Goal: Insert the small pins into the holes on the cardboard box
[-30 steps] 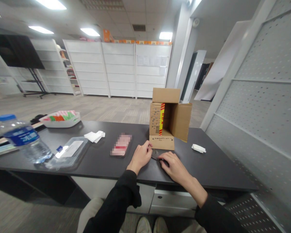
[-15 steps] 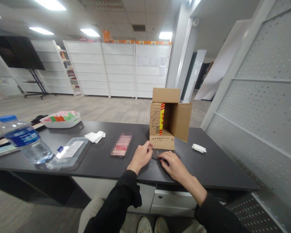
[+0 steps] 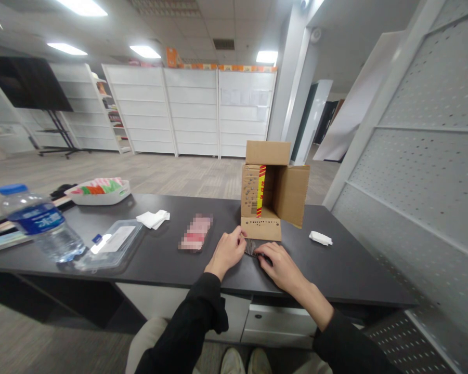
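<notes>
Between my two hands a row of thin dark metal pins (image 3: pixel 251 248), like nails or screws, lies side by side on the desk. My left hand (image 3: pixel 228 252) rests at their left end, its fingers curled in and thumb near the index finger. Whatever its fingertips hold, if anything, is too small to make out. My right hand (image 3: pixel 277 262) lies at the right end, fingers bent and touching the pins, with the thumb apart. Just behind stands an open cardboard box (image 3: pixel 250 189) on its side, its lower flap (image 3: pixel 260 229) flat towards me with small dark dots along it.
On the left are a water bottle (image 3: pixel 39 223), a clear plastic case (image 3: pixel 119 244), a crumpled tissue (image 3: pixel 153 219) and a white tray (image 3: pixel 99 199) of colourful packets. A blurred-out pink phone-shaped item (image 3: pixel 196 234) lies left of my hands. Another tissue (image 3: pixel 320 238) is at right.
</notes>
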`<action>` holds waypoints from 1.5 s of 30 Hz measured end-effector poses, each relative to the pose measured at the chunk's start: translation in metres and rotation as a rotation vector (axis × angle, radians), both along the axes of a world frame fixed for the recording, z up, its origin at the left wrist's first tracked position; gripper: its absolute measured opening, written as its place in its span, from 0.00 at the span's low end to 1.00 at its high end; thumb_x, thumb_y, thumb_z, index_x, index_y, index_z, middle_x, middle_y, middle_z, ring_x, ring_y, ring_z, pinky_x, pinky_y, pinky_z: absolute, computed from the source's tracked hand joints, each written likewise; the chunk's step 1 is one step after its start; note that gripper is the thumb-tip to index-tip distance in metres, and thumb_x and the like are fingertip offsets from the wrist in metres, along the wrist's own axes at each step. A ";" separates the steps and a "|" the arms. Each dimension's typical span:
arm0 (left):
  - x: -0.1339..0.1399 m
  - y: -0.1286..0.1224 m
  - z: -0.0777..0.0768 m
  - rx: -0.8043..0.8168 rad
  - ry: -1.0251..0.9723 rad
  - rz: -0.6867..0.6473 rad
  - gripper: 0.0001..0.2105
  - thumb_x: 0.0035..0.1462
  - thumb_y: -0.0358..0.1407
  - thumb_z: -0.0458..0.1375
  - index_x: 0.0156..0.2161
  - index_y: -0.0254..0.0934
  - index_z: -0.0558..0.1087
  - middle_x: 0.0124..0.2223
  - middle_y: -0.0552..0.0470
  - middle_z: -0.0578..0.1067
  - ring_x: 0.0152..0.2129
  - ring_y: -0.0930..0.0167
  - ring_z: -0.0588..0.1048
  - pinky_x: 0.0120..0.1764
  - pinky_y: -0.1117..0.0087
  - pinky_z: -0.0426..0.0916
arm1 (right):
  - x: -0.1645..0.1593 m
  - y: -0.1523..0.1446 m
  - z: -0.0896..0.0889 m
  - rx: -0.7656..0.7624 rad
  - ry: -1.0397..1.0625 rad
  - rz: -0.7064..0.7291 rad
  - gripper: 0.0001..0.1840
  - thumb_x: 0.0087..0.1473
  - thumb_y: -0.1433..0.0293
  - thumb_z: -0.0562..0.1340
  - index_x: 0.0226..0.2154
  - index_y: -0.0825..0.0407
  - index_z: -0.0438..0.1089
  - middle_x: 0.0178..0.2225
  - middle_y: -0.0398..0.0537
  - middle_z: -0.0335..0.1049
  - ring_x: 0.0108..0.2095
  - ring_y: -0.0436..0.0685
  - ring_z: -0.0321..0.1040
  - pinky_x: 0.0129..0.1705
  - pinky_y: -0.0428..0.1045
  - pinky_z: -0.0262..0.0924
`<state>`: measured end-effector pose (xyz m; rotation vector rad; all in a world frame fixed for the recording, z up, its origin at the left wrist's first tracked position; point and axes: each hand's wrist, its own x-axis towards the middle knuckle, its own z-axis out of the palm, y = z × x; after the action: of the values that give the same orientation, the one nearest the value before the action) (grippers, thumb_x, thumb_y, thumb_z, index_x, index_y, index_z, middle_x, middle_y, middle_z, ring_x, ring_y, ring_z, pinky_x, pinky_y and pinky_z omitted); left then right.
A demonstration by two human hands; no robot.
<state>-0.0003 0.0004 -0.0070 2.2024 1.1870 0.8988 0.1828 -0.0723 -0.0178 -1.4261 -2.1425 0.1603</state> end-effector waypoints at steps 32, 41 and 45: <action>-0.001 0.002 0.001 0.005 -0.032 0.104 0.09 0.60 0.29 0.48 0.40 0.41 0.68 0.30 0.55 0.77 0.27 0.72 0.76 0.36 0.73 0.64 | -0.030 0.020 0.018 0.041 -0.077 -0.068 0.18 0.53 0.70 0.60 0.48 0.50 0.67 0.47 0.53 0.72 0.49 0.63 0.62 0.50 0.57 0.53; -0.002 0.003 -0.001 0.031 -0.038 0.093 0.08 0.60 0.29 0.48 0.39 0.41 0.68 0.30 0.55 0.77 0.27 0.72 0.76 0.36 0.73 0.64 | -0.033 0.019 0.015 0.026 -0.103 -0.081 0.18 0.53 0.69 0.59 0.48 0.51 0.66 0.47 0.53 0.72 0.49 0.64 0.61 0.50 0.58 0.52; -0.002 0.003 -0.002 0.029 -0.033 0.093 0.08 0.59 0.29 0.48 0.39 0.41 0.68 0.30 0.55 0.77 0.27 0.72 0.76 0.36 0.73 0.64 | -0.033 0.019 0.014 0.016 -0.104 -0.081 0.19 0.53 0.69 0.59 0.48 0.51 0.66 0.47 0.53 0.72 0.49 0.64 0.61 0.50 0.58 0.52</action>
<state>-0.0020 0.0034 -0.0086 2.1619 1.2776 0.9920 0.1502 -0.0535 -0.0034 -1.5399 -2.1587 0.0400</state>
